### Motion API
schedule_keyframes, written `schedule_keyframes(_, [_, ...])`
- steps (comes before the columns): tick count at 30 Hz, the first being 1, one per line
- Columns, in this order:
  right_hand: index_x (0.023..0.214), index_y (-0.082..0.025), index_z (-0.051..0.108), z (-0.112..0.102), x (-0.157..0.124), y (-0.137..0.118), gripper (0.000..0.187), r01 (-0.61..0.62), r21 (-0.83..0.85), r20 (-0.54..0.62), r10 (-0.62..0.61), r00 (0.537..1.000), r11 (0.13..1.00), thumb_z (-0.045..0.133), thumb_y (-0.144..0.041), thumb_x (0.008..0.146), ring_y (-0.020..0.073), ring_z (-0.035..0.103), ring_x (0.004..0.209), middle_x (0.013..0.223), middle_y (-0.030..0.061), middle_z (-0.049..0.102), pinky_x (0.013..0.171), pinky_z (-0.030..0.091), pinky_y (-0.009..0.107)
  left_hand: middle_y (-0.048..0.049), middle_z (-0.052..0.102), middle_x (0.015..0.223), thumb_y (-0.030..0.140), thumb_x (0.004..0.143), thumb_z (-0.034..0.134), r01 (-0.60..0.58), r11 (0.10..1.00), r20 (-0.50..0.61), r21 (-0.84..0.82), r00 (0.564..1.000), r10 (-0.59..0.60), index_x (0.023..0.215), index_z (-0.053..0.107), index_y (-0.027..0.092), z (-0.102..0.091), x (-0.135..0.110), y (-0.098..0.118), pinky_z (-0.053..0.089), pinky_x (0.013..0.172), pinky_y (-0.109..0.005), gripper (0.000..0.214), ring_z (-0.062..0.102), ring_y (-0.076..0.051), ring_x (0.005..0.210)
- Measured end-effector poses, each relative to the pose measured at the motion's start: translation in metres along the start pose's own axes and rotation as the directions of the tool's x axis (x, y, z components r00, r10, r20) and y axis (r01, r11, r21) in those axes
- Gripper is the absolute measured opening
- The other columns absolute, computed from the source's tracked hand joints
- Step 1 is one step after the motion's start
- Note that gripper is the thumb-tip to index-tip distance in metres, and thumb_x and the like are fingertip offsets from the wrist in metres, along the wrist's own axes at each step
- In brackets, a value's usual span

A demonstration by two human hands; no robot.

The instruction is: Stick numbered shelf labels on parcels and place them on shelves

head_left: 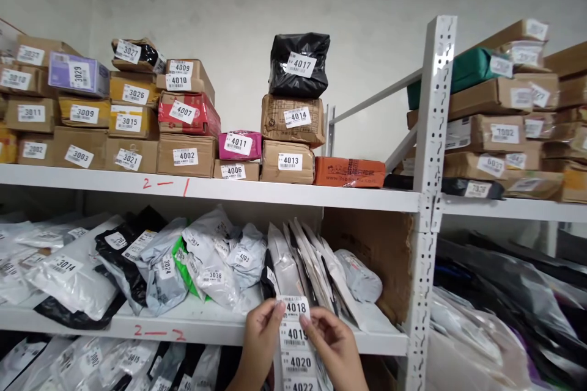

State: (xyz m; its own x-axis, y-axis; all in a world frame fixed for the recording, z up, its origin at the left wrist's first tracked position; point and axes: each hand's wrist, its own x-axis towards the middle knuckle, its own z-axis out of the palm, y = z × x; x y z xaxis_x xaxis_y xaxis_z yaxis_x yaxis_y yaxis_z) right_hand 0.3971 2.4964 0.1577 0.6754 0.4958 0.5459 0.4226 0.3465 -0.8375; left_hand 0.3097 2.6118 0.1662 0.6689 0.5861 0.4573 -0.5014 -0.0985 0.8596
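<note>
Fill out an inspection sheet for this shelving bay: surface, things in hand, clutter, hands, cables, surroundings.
Surface: white metal shelves, front edges marked 2-1 and 2-2 in red.
Things in hand: label strip, held upright before the middle shelf; 4018, 4020 and 4022 are legible.
Clutter: numbered cardboard boxes stacked on the upper shelf, black bag marked 4017 topping one stack; poly mailers piled and leaning on the middle shelf.
Hands: left hand pinches the strip's left edge by 4018; right hand pinches its right edge.
Cables: nothing seen.
Surroundings: white wall, perforated upright, more parcels on the rack to the right.
</note>
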Motion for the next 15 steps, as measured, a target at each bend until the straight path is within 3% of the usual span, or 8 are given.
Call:
schedule_keyframes(3, [0.076,-0.018,0.07,0.001,-0.001,-0.005,0.031,0.008,0.034,-0.016,-0.008,1.0,0.999,0.076,-0.048,0.07,0.018,0.059,0.062,0.069,0.0056,0.067,0.058,0.047,0.026,-0.0061,0.07,0.08,0.051,0.071,0.073,0.02,0.997,0.029,-0.071,0.999,-0.018,0.085,0.07,0.016,0.0,-0.002,-0.001,0.051,0.075,-0.027,0.037,0.065,-0.021,0.079])
schedule_keyframes(6, [0.076,-0.018,0.071,0.005,-0.002,-0.013,0.031,0.014,0.066,-0.022,-0.013,1.0,0.998,0.077,-0.048,0.068,0.0196,0.061,0.064,0.07,0.006,0.068,0.059,0.049,0.027,-0.008,0.072,0.092,0.043,0.066,0.079,0.002,0.99,-0.067,-0.143,0.998,-0.011,0.097,0.066,0.02,-0.001,-0.006,-0.003,0.052,0.082,-0.028,0.042,0.067,-0.022,0.09])
schedule_keyframes(9, [0.076,-0.018,0.07,0.012,-0.002,-0.018,0.033,0.017,0.088,-0.05,-0.012,0.999,0.996,0.077,-0.05,0.067,0.0204,0.062,0.064,0.07,0.0062,0.067,0.06,0.05,0.028,-0.0054,0.071,0.086,0.041,0.065,0.08,-0.076,0.982,-0.182,-0.175,0.982,0.044,0.085,0.061,0.021,-0.003,-0.009,-0.004,0.053,0.076,-0.026,0.034,0.068,-0.021,0.085])
schedule_keyframes(11, [0.074,-0.018,0.069,0.016,-0.001,-0.019,0.034,0.027,0.068,-0.059,-0.023,0.998,0.997,0.076,-0.051,0.068,0.0186,0.059,0.061,0.066,0.0051,0.065,0.057,0.047,0.027,-0.0067,0.071,0.086,0.042,0.066,0.079,-0.083,0.984,-0.15,-0.158,0.987,0.059,0.076,0.06,0.019,-0.007,-0.009,-0.004,0.053,0.077,-0.026,0.032,0.068,-0.022,0.086])
schedule_keyframes(15, [0.072,-0.017,0.069,0.02,0.0,-0.017,0.035,0.052,-0.01,0.0,-0.052,0.999,0.999,0.075,-0.051,0.069,0.0159,0.054,0.058,0.062,0.0033,0.06,0.055,0.044,0.026,-0.0091,0.072,0.092,0.046,0.071,0.075,-0.072,0.99,-0.073,-0.118,0.995,0.064,0.079,0.068,0.017,-0.014,-0.009,-0.004,0.054,0.08,-0.027,0.031,0.068,-0.024,0.09])
